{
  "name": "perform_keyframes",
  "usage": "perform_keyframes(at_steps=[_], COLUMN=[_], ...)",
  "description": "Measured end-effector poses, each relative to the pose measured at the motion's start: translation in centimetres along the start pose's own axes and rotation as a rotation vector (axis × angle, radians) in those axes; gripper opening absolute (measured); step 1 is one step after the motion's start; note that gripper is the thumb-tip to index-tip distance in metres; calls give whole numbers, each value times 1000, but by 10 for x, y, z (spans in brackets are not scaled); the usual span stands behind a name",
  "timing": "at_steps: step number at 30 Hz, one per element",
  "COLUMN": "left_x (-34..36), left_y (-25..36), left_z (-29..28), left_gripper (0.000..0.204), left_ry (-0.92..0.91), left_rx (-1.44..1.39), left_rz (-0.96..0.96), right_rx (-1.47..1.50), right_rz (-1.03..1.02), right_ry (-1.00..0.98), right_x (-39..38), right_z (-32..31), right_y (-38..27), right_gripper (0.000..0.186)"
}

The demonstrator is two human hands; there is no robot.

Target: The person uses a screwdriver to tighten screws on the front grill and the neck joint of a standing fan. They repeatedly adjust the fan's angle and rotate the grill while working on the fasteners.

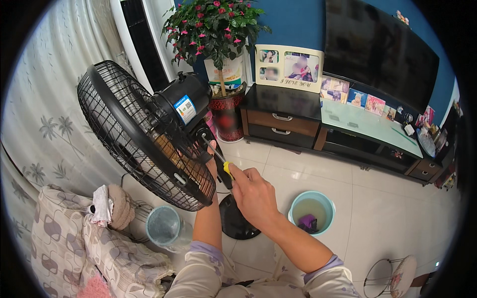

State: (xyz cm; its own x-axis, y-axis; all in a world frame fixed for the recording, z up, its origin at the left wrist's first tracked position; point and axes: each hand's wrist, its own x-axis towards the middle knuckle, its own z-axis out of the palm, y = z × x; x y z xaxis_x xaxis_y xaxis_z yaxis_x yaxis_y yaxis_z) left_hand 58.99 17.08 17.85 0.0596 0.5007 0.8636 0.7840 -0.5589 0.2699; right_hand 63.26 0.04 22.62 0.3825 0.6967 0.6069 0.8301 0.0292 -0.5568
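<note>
A black pedestal fan (144,134) stands before me, its wire cage facing left and its motor housing (191,94) bearing a blue-and-white label. In my right hand (253,196) is a screwdriver (227,169) with a yellow handle, fingers closed around it. Its metal shaft slants up and left to the fan's neck, with the tip at or close to the round joint there. My left hand (213,166) reaches up behind the cage and grips the neck below that joint; the cage and stand hide part of it. The fan's round black base (239,221) rests on the tiled floor.
Right of the base is a light-blue bucket (331,208) of cloudy water with a purple cloth (309,222). A clear bin (164,223) and a covered sofa (119,248) are at left. Beyond are a potted flowering plant (213,25), a low cabinet (280,124) and a stool (401,275).
</note>
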Motion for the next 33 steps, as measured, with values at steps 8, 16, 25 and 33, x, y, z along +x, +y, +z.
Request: perform_keyframes(at_steps=[8, 16, 25, 33], left_x=[-20, -25, -27, -23], left_y=[-36, -39, -42, -42], left_z=[38, 40, 43, 41], left_gripper=[49, 50, 55, 62], left_ry=[3, -73, -74, -118], left_rx=[219, 207, 200, 63], left_rz=[261, 219, 207, 145], right_rx=[-18, -1, -19, -117], right_rz=[20, 20, 18, -73], right_ry=[-6, -3, 1, 58], right_x=[0, 0, -2, -6], right_z=[-3, -1, 0, 13], right_y=[-1, -2, -3, 6], right_gripper=[37, 37, 37, 42])
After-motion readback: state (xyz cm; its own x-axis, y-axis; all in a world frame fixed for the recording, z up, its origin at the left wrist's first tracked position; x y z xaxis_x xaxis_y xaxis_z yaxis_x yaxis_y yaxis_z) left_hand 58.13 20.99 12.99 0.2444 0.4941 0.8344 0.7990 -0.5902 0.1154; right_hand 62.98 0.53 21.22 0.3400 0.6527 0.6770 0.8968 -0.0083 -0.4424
